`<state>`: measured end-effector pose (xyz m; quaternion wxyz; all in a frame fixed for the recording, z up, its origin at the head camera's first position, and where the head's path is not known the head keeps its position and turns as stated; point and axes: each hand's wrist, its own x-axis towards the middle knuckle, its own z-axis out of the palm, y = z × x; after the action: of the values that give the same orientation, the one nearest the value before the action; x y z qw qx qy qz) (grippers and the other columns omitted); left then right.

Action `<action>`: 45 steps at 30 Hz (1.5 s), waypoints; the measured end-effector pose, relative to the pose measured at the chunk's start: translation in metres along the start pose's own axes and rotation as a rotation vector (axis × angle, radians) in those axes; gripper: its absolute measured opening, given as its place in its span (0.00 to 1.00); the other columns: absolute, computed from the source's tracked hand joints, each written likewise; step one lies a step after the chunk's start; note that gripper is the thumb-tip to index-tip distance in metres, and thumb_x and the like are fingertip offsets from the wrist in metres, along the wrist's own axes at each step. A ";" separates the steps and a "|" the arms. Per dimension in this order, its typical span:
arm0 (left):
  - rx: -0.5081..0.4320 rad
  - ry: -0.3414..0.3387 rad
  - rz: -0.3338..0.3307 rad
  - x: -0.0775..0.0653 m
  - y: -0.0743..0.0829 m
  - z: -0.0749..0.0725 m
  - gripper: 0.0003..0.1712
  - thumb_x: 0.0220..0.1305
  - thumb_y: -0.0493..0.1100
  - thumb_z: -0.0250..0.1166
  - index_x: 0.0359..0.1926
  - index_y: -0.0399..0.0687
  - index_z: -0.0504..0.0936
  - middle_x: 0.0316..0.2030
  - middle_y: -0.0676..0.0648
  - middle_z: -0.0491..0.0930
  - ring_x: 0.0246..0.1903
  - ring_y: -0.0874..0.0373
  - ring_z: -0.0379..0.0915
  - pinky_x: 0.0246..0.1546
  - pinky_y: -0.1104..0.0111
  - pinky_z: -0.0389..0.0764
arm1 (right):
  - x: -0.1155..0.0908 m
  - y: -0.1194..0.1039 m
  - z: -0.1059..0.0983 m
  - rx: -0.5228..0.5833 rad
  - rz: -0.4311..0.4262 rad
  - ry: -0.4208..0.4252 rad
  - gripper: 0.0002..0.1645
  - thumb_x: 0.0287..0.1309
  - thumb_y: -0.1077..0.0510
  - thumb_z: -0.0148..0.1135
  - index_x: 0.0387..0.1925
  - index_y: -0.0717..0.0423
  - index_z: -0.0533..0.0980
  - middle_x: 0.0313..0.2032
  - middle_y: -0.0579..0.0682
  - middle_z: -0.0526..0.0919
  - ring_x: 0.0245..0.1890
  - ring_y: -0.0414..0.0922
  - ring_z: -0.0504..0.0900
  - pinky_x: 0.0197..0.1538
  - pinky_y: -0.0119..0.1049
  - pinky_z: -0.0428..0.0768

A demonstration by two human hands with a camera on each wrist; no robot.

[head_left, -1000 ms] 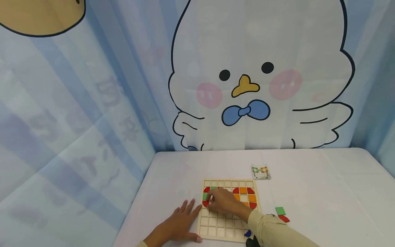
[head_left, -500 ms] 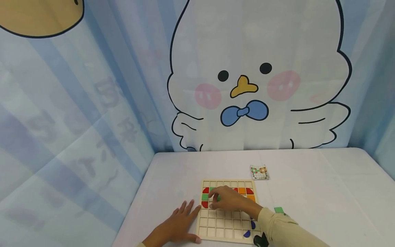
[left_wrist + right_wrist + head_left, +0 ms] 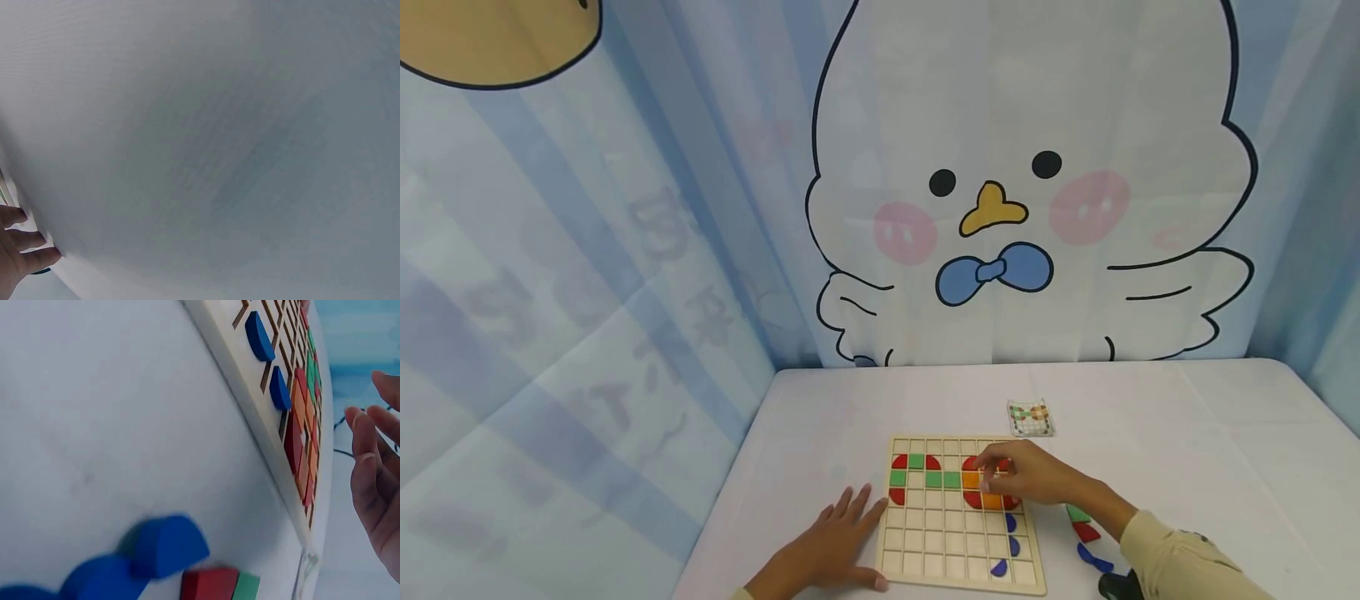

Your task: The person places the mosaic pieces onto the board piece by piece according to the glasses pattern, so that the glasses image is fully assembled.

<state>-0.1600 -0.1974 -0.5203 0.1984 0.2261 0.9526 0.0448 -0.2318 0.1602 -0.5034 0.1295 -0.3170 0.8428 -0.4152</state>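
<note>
On the white table lies a wooden grid board (image 3: 925,542). Red rounded tiles (image 3: 897,497) and green square tiles (image 3: 952,480) sit in its upper left cells, while orange square tiles (image 3: 970,481) and more red ones form a ring at the upper right. Several blue half-round pieces (image 3: 1014,547) lie along its lower right. My left hand (image 3: 835,546) rests spread on the table, fingertips at the board's left edge. Over the orange and red ring hovers my right hand (image 3: 1037,473), fingers loosely bent; in the right wrist view this hand (image 3: 378,469) shows nothing between its fingers.
A small pattern card (image 3: 1031,418) lies behind the board. To the board's right are a loose green piece (image 3: 1078,513), a red piece (image 3: 1086,532) and blue pieces (image 3: 1093,559), partly beside the right sleeve (image 3: 1180,554). A printed curtain (image 3: 992,325) hangs behind the table.
My right hand has moved rightward from the green and red tiles at left to above the orange ring, uncovering green tiles in the middle row. The left hand stays in place.
</note>
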 end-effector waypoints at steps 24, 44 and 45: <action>-0.003 0.004 0.003 -0.001 0.000 -0.003 0.63 0.49 0.83 0.59 0.80 0.64 0.51 0.80 0.43 0.47 0.77 0.36 0.44 0.67 0.37 0.63 | -0.087 0.047 -0.044 0.012 0.225 -0.101 0.19 0.56 0.63 0.68 0.50 0.46 0.85 0.47 0.48 0.80 0.31 0.40 0.73 0.35 0.29 0.76; 0.018 -0.015 -0.015 0.002 -0.001 0.000 0.63 0.47 0.84 0.60 0.80 0.67 0.51 0.80 0.45 0.47 0.78 0.37 0.44 0.67 0.38 0.64 | -0.094 0.050 -0.046 -0.004 0.218 -0.119 0.13 0.58 0.61 0.69 0.43 0.45 0.88 0.40 0.48 0.75 0.34 0.38 0.71 0.37 0.27 0.76; 0.019 -0.015 -0.017 0.002 0.000 0.000 0.63 0.47 0.84 0.60 0.80 0.67 0.51 0.80 0.45 0.47 0.78 0.37 0.44 0.67 0.38 0.64 | -0.094 0.050 -0.047 -0.006 0.218 -0.115 0.13 0.58 0.61 0.69 0.43 0.44 0.88 0.40 0.47 0.75 0.34 0.38 0.71 0.38 0.27 0.76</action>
<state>-0.1620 -0.1967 -0.5209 0.2041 0.2203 0.9533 0.0325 -0.2036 0.2725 -0.5181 0.2209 -0.2474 0.8647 -0.3771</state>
